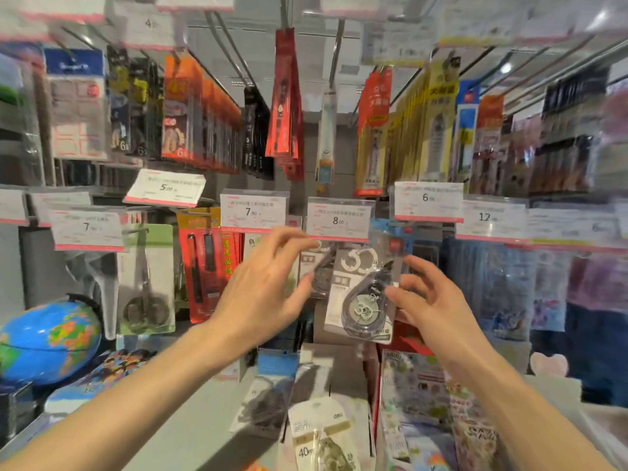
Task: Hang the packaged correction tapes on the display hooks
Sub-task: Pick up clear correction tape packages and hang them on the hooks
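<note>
A packaged correction tape (365,294), a grey dispenser on a white card with a blue header, hangs tilted in front of the display hook (323,245) under the 8.00 price tag (338,219). My right hand (435,304) pinches the package's right edge between thumb and fingers. My left hand (268,287) reaches up with loosely spread fingers; its index fingertip touches the hook's tip, and its thumb lies by another hung tape package (321,275). More tape packages (265,399) lie on the counter below, one a beige 40m pack (323,436).
Rows of hooks with stationery packs and price tags fill the wall. A packaged pair of scissors (146,280) and red pen packs (204,266) hang at left. A blue globe (47,338) stands at the lower left, and sticker packs (424,402) sit at the lower right.
</note>
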Demonstrator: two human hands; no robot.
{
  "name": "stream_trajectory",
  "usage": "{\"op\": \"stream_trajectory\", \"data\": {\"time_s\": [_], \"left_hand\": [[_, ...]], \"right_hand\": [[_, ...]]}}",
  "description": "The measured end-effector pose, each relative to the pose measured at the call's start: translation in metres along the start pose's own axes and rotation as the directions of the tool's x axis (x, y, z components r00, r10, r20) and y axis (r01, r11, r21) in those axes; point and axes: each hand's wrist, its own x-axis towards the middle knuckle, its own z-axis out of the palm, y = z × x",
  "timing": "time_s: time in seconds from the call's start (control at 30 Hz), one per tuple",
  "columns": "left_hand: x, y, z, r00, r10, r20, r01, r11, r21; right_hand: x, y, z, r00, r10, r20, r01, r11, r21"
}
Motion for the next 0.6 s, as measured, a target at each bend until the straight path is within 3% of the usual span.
{"op": "stream_trajectory", "data": {"time_s": [0.1, 0.23, 0.47, 0.6], "left_hand": [[0.02, -0.008, -0.009, 0.992, 0.123, -0.027, -0.115, 0.974, 0.196], [0.04, -0.011, -0.007, 0.983, 0.182, -0.029, -0.168, 0.951, 0.259], [0.054, -0.014, -0.019, 0.967, 0.204, -0.152, -0.184, 0.974, 0.131], [0.055, -0.016, -0.024, 0.974, 0.183, -0.132, -0.175, 0.982, 0.069]], "right_hand": [[-0.001, -0.004, -0.008, 0.998, -0.056, -0.011, 0.056, 0.998, 0.012], [-0.004, -0.011, -0.015, 0.995, -0.104, 0.013, 0.103, 0.994, 0.048], [-0.001, -0.007, -0.017, 0.996, -0.081, 0.031, 0.081, 0.997, -0.006], [0.014, -0.005, -0.005, 0.998, -0.057, 0.034, 0.058, 0.998, -0.033]]}}
